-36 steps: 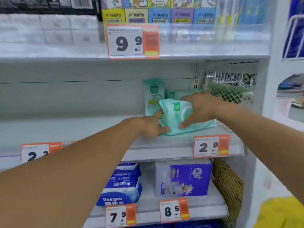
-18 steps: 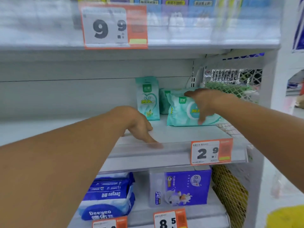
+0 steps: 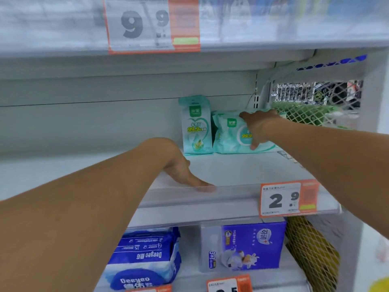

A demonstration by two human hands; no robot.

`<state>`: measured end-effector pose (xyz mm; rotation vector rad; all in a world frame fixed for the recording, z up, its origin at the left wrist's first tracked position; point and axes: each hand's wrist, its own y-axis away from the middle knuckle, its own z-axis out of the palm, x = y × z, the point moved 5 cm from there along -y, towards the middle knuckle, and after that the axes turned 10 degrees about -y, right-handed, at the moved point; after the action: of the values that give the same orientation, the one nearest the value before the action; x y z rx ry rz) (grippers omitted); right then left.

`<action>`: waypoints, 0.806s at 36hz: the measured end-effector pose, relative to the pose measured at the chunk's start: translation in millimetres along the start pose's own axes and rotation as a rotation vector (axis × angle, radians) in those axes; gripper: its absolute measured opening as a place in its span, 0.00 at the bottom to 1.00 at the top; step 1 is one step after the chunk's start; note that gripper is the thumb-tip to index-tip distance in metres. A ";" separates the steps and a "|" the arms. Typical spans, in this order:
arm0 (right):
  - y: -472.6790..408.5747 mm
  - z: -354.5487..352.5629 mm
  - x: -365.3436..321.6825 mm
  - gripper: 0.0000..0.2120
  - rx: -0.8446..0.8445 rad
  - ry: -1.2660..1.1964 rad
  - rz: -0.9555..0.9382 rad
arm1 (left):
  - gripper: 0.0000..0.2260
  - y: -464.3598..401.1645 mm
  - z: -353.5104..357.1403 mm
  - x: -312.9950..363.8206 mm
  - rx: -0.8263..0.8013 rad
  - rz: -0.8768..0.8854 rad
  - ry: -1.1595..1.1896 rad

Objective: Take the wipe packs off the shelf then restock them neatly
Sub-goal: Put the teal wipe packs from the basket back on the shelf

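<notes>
Two mint-green wipe packs stand at the back right of the white middle shelf (image 3: pixel 235 171). The narrow pack (image 3: pixel 195 126) stands upright on the left. The wide pack (image 3: pixel 229 133) leans right beside it, touching it. My right hand (image 3: pixel 260 126) holds the wide pack, fingers over its top edge and thumb down its front. My left hand (image 3: pixel 183 171) rests flat on the shelf near the front rail, fingers straight, holding nothing.
A 2.9 price tag (image 3: pixel 289 199) sits on the shelf's front rail. White mesh (image 3: pixel 311 110) closes the shelf's right end. Below stand blue Deeyeo packs (image 3: pixel 145 258) and a purple box (image 3: pixel 252 245). A 9.9 tag (image 3: pixel 153 24) hangs on the shelf above.
Both hands held the wide pack near the shelf front; my right hand pushed it back beside the narrow pack. My left hand let go and dropped flat onto the shelf.
</notes>
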<state>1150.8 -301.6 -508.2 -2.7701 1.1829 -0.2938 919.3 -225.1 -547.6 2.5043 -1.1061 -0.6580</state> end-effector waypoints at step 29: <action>488.3 358.5 -215.9 0.58 -0.712 -0.571 -0.240 | 0.39 149.2 521.3 -1.7 -0.331 0.168 0.426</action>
<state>741.5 -470.9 -974.4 -3.1904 0.9143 1.0295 551.3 -375.6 -916.4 2.1067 -0.9443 -0.2195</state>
